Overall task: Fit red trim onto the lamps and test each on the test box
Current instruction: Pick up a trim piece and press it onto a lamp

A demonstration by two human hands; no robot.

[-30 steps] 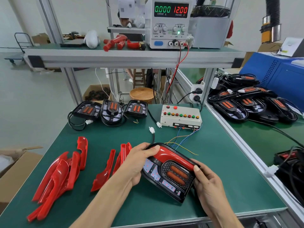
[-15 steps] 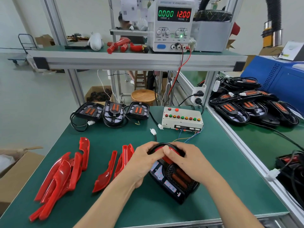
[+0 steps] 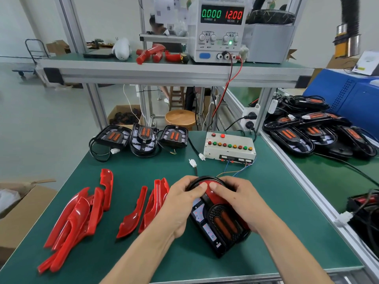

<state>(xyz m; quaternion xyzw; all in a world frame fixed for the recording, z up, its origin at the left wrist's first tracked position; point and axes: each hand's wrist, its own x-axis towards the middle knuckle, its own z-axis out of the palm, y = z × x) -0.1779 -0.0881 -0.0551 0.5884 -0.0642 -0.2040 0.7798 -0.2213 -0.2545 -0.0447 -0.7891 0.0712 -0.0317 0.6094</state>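
A black lamp point(image 3: 220, 224) with two orange bars lies on the green mat in front of me, a red trim point(image 3: 212, 194) seated along its upper edge. My left hand point(image 3: 182, 203) grips the lamp's left side, thumb pressing on the trim. My right hand point(image 3: 242, 203) curls over the right side, its thumb also on the trim. The lamp's white connector point(image 3: 192, 162) lies loose on the mat. Behind it sits the white test box point(image 3: 229, 147) with coloured buttons.
Several loose red trims point(image 3: 82, 214) lie at left, more point(image 3: 151, 206) beside my left hand. Three untrimmed lamps point(image 3: 143, 136) stand at the back. A pile of lamps point(image 3: 313, 128) fills the right bench. A power supply point(image 3: 219, 27) reads 12.00 V on the shelf.
My right hand moved from the lamp's lower right corner up onto the red trim. The lamp has turned more upright toward me. My left hand kept its grip.
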